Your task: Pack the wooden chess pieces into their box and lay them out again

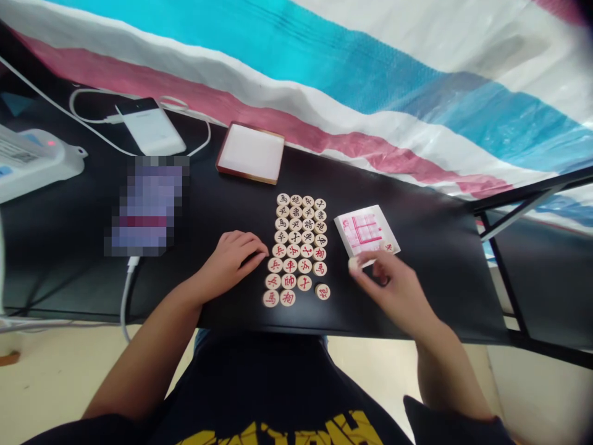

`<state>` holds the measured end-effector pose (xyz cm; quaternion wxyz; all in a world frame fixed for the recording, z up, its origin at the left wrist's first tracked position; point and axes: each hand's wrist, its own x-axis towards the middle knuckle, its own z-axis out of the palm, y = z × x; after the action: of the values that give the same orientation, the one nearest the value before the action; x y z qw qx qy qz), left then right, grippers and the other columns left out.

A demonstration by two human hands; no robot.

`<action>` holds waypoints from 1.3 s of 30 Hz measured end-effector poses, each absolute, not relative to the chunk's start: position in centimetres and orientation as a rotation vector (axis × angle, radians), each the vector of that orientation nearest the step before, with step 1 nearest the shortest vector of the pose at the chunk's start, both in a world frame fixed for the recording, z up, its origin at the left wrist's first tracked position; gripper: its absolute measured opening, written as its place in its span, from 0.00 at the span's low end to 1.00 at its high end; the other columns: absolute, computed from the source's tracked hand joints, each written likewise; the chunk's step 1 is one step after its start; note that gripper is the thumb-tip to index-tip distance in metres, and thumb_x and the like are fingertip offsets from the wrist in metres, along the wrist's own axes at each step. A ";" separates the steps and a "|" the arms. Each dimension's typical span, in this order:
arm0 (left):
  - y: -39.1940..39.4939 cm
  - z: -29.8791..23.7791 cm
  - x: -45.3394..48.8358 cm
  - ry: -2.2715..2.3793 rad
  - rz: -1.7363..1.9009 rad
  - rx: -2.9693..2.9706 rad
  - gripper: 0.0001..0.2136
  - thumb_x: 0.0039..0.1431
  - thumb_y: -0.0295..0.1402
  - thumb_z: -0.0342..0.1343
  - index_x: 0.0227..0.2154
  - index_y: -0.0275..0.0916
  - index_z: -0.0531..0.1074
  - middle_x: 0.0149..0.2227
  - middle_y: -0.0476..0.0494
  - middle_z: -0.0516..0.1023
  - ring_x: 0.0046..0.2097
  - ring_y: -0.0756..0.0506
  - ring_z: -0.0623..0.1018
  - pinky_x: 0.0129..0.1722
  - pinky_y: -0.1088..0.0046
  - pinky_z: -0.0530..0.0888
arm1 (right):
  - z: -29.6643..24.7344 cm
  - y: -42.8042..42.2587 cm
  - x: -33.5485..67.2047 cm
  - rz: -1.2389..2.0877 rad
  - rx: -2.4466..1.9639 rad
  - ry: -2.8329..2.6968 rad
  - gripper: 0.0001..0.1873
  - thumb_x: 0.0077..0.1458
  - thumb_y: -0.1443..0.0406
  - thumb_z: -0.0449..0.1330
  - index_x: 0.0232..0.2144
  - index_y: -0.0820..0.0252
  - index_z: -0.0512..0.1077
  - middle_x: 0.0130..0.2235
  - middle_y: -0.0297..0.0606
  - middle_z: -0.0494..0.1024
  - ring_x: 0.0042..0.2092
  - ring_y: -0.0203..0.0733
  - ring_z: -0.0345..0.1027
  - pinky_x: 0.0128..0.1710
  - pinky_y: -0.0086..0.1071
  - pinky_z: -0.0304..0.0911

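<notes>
My left hand rests on the black tabletop just left of the block of round wooden xiangqi pieces. Its fingers lie together and gently curled, gripping nothing, with the fingertips almost at the block's edge, as if guarding that side. The pieces are packed in tight rows, black-inked ones in the far rows and red-inked ones in the near rows, which seems to keep the two colours sorted at a glance. One red-inked piece sits slightly apart at the block's near right corner.

Right of the block, my right hand hangs over the near corner of a paper xiangqi board. Thumb and forefinger are clamped on the rim of a wooden piece, and that edge pinch leaves its face uncovered. Another piece shows on the board, partly behind my fingers (I can't make out its character clearly). Beyond the block lies a wood-framed tray, and farther left of the block, a white phone trails its cable.
</notes>
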<state>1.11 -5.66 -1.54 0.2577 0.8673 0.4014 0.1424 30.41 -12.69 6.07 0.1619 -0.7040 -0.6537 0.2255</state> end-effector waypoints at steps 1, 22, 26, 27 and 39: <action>-5.6 -1.6 1.1 1.089 0.389 2.353 0.10 0.60 0.36 0.44 0.35 0.42 0.69 0.39 0.48 0.73 0.42 0.45 0.68 0.44 0.65 0.58 | 6.5 -13.5 29.6 0.844 -1.913 -1.943 0.08 0.51 0.60 0.56 0.33 0.57 0.68 0.35 0.36 0.73 0.31 0.35 0.62 0.31 0.30 0.58; -5.7 -1.8 1.0 1.101 0.402 2.365 0.10 0.60 0.37 0.44 0.35 0.43 0.69 0.39 0.48 0.73 0.42 0.45 0.68 0.44 0.65 0.58 | 2.3 -17.2 24.2 0.938 -1.652 -2.043 0.13 0.50 0.69 0.57 0.40 0.54 0.64 0.44 0.39 0.69 0.46 0.41 0.62 0.42 0.35 0.63; -5.7 -1.7 1.1 1.096 0.394 2.370 0.10 0.61 0.37 0.43 0.35 0.42 0.69 0.39 0.47 0.73 0.42 0.45 0.68 0.44 0.65 0.58 | 2.5 -16.8 24.0 0.802 -1.657 -2.000 0.12 0.52 0.66 0.56 0.41 0.55 0.65 0.43 0.40 0.69 0.44 0.41 0.63 0.41 0.34 0.63; -5.7 -1.7 1.1 1.096 0.388 2.369 0.10 0.61 0.37 0.43 0.35 0.42 0.69 0.39 0.47 0.73 0.42 0.45 0.68 0.44 0.65 0.58 | 2.7 -16.4 24.3 0.759 -1.677 -1.973 0.11 0.52 0.65 0.56 0.40 0.55 0.66 0.41 0.39 0.70 0.42 0.40 0.64 0.39 0.33 0.63; -5.8 -1.3 1.1 1.090 0.407 2.338 0.10 0.60 0.37 0.43 0.34 0.42 0.69 0.38 0.48 0.73 0.41 0.45 0.68 0.44 0.65 0.58 | 1.7 -9.3 36.4 -0.061 -2.487 -1.784 0.15 0.46 0.63 0.53 0.36 0.66 0.72 0.36 0.49 0.71 0.38 0.49 0.62 0.37 0.40 0.57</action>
<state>1.13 -5.78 -1.35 0.2620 0.8640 0.4028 0.1504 36.39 -9.32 1.71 0.0400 -0.8118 -0.5822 -0.0198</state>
